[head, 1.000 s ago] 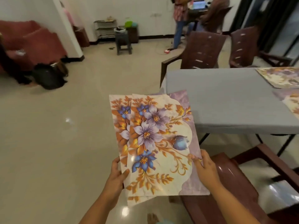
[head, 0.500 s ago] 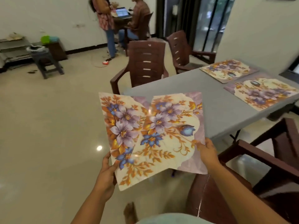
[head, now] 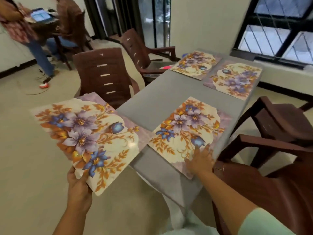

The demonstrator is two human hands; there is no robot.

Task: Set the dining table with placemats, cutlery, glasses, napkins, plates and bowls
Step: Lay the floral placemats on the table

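Left hand grips the near corner of a floral mat, thumb on top and fingers curled under, so that mat is up in the air, off the table's near left corner and tilted a bit toward the camera. Right hand is flat with fingers spread, pressing down on the near edge of a second mat that lies on the grey table at the near right side, its near corner right at the table edge. Nothing is pinched there, just a palm and straight fingers on top of it. Same print on both: purple and blue flowers, orange leaves, cream middle, lilac border. Going left to right through the rest: at far left two people are by a small desk with an open laptop, one standing, one seated, all pretty blurry. Next comes a brown plastic chair pushed up to the left side of the table, with another brown chair behind it further back. On the far end of the table two more mats lie just beside each other, the left far mat and the right far mat, edges nearly touching. Something bright pink sits just left of those, too smeared to tell what it is. On the right, a dark brown armchair stands close to the table's right side, and a barred window fills the upper right wall. A pale green sleeve shows at the bottom right.
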